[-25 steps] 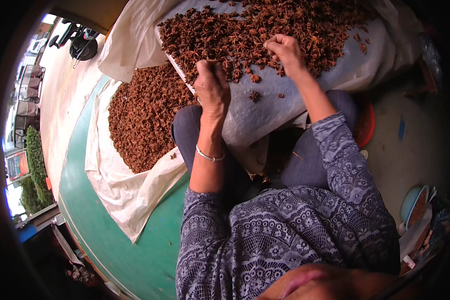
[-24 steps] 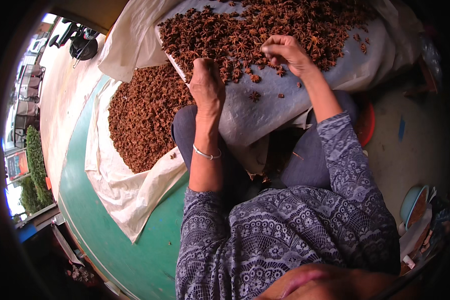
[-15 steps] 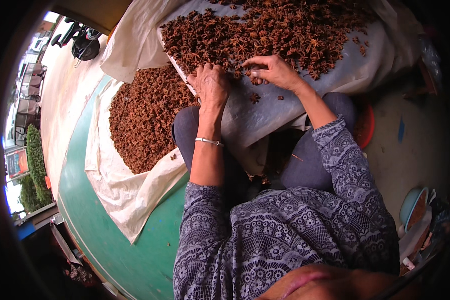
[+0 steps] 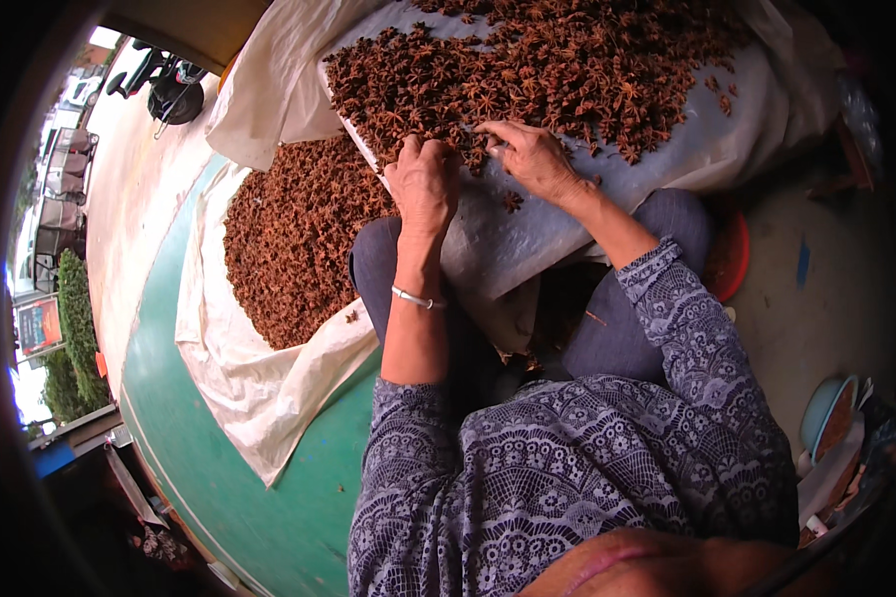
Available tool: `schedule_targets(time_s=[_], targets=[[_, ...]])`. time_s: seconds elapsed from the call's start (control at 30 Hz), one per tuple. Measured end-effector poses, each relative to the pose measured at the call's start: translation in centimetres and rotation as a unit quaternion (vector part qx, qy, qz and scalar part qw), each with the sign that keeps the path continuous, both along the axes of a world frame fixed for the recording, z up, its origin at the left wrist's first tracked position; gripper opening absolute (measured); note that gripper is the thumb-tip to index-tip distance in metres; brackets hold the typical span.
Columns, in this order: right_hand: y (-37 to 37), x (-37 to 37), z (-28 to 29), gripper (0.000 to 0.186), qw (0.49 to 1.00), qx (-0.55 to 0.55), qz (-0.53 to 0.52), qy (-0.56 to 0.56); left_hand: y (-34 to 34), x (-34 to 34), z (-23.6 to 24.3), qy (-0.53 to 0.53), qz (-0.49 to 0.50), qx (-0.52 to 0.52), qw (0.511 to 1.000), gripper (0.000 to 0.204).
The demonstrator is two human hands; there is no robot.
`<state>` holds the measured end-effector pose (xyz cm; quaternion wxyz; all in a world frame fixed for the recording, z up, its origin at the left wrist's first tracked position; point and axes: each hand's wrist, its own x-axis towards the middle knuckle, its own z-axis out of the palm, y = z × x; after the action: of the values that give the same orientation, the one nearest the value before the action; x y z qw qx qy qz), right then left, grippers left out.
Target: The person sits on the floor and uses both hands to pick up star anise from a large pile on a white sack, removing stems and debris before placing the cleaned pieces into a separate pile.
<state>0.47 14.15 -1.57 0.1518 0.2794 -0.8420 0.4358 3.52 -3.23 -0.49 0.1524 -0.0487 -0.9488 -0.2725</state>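
A heap of dried star anise (image 4: 567,75) lies on a pale plastic-covered work surface (image 4: 503,234) before my knees. My left hand (image 4: 424,184) is at the heap's near left edge, fingers curled down and pressed together; what they hold, if anything, is hidden. Right of it, my right hand (image 4: 540,164) reaches left to the heap's near edge. Its index finger is stretched over the bent thumb and other fingers, close to some pods; whatever is between them is too small to make out. A single loose star anise (image 4: 512,201) rests on the plastic below my right hand.
A larger heap of star anise (image 4: 294,239) is spread on a white cloth (image 4: 234,398) over the green floor (image 4: 169,428) at the left. A red basin (image 4: 735,257) stands beside my right knee, and a light blue bowl (image 4: 816,413) farther right.
My right hand has turned and come slightly down and left, its fingers now nearer the left hand. The left hand stays at the heap's edge. The whole view has shifted slightly.
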Motion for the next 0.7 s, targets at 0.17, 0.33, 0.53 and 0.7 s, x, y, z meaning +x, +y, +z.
schedule_targets(time_s=[0.17, 0.33, 0.53, 0.7], targets=[[-1.3, 0.7, 0.3, 0.019, 0.99, -0.086, 0.066, -0.093, 0.0, -0.2, 0.4, -0.187, -0.086, 0.541, 0.815, 0.014], [0.3, 0.9, 1.3, 0.013, 0.89, -0.216, 0.134, -0.378, 0.1, 0.0, 0.4, -0.236, -0.126, 0.621, 0.737, 0.015], [0.5, 1.2, 0.9, 0.007, 0.889, -0.173, 0.032, -0.423, 1.6, 0.7, 1.2, 0.037, -0.08, 0.238, 0.967, 0.009], [2.3, 1.1, 3.6, 0.02, 0.706, 0.078, 0.424, -0.562, -1.0, -0.7, 1.5, 0.188, 0.056, -0.113, 0.974, 0.016]])
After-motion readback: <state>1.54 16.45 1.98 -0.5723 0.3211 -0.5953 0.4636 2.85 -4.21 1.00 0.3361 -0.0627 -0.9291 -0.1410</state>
